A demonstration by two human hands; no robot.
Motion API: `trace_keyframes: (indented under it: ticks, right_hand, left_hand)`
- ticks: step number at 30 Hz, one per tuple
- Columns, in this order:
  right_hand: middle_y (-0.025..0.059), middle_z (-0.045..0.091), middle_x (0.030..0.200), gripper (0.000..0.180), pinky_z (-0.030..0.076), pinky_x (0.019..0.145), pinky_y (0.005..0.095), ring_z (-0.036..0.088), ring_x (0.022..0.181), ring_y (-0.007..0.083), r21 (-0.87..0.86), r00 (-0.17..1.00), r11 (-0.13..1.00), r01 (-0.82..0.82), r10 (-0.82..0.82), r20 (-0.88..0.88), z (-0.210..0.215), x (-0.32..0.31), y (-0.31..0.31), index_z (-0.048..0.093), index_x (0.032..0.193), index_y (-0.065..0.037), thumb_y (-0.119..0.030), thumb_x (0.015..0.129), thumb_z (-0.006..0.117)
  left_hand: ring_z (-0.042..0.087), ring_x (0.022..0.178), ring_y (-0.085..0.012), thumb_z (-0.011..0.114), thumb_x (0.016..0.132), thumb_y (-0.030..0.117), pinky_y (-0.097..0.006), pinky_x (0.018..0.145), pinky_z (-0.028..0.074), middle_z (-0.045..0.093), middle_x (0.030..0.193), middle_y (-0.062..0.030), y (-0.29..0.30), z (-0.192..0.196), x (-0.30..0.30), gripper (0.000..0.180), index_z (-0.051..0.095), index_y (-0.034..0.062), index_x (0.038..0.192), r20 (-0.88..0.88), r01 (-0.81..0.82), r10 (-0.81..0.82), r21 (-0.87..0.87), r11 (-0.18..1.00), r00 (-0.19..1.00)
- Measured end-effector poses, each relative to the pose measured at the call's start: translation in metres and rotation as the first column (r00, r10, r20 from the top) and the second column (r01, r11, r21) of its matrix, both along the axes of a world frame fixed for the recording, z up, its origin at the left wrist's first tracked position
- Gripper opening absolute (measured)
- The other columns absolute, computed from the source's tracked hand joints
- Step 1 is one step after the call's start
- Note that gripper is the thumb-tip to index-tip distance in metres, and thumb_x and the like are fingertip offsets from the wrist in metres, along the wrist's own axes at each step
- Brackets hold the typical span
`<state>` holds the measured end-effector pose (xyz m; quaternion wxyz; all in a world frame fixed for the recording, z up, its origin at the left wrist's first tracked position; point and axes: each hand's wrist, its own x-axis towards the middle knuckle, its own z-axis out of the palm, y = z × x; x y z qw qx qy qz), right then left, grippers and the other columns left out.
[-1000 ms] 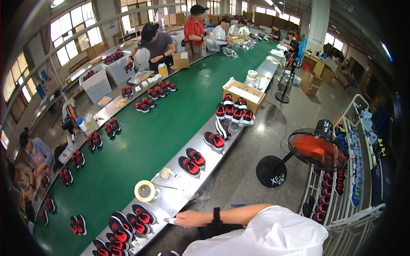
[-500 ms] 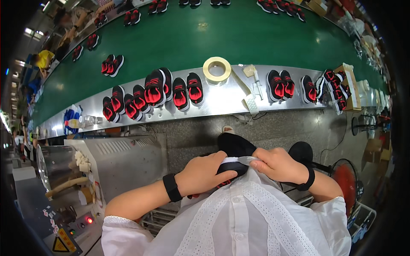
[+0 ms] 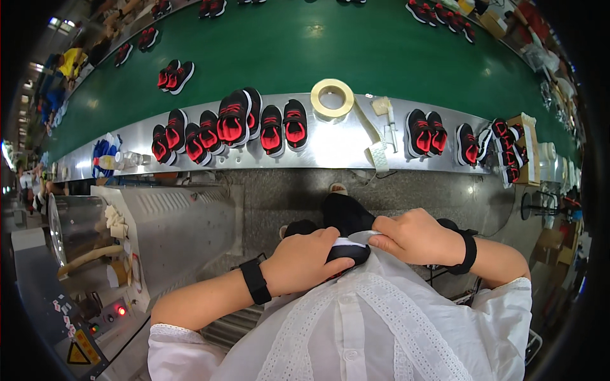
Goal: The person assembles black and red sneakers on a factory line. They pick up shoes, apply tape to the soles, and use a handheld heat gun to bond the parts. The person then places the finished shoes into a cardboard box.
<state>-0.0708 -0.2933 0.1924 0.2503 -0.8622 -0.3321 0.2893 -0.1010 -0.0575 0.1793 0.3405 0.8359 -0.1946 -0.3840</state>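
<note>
Close to my white shirt, my left hand (image 3: pixel 304 257) is closed around a black shoe (image 3: pixel 358 255) with a white sole edge, its thumb across the near side. Much of the shoe is hidden by the fingers; a little red shows below the thumb. My right hand (image 3: pixel 419 238) pinches a pale grey, flat, tapering piece (image 3: pixel 363 237) between thumb and fingers. That piece lies against the white sole edge, and its exact kind is unclear. Both wrists wear black bands.
Ahead, a metal ledge (image 3: pixel 343 146) borders a green belt (image 3: pixel 254 63). Several black-and-red shoes (image 3: pixel 272 130) stand on the ledge, with a tape roll (image 3: pixel 332 100) and a cardboard box (image 3: pixel 527 149). At left stands a grey machine (image 3: pixel 171 235) with a lit red lamp (image 3: pixel 121 311).
The view has shifted slightly. My left hand still holds the shoe, while the pale piece in my right hand has moved a little along the sole edge.
</note>
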Motion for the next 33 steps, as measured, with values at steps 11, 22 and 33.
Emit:
trace_keyframes:
  ticks: [11, 22, 33]
  right_hand:
    - [0.0122, 0.057, 0.058, 0.028, 0.047, 0.045, 0.0406, 0.059, 0.051, 0.0311, -0.014, 0.991, 0.997, -0.07, 0.071, 0.109, -0.007, 0.005, 0.001, 0.05, 0.077, -0.004, -0.029, 0.088, 0.056]
    - [0.0104, 0.058, 0.06, 0.028, 0.048, 0.044, 0.0387, 0.06, 0.05, 0.0271, -0.105, 0.945, 0.957, -0.269, 0.284, 0.162, -0.023, 0.007, -0.012, 0.049, 0.077, -0.004, -0.028, 0.089, 0.054]
    - [0.0137, 0.056, 0.056, 0.026, 0.043, 0.043, 0.0432, 0.055, 0.048, 0.035, -0.042, 0.991, 0.99, -0.132, 0.133, 0.018, -0.014, 0.059, -0.048, 0.047, 0.079, -0.004, -0.027, 0.089, 0.054]
  left_hand:
    - [0.063, 0.078, -0.0356, 0.059, 0.083, 0.044, -0.042, 0.066, 0.05, 0.062, 0.096, -0.0179, -0.004, -0.008, 0.008, 0.05, 0.053, -0.0005, 0.104, 0.03, 0.012, -0.011, -0.034, 0.999, 0.999]
    - [0.064, 0.073, -0.0337, 0.062, 0.082, 0.044, -0.04, 0.061, 0.051, 0.063, 0.089, -0.0177, -0.027, -0.018, 0.02, 0.049, 0.054, -0.001, 0.1, 0.071, 0.073, -0.074, 0.029, 0.997, 0.995]
    - [0.063, 0.073, -0.0324, 0.063, 0.081, 0.042, -0.04, 0.06, 0.05, 0.062, 0.088, -0.0147, -0.062, -0.013, 0.047, 0.046, 0.056, 0.0003, 0.098, 0.16, -0.045, 0.052, -0.042, 0.998, 0.986]
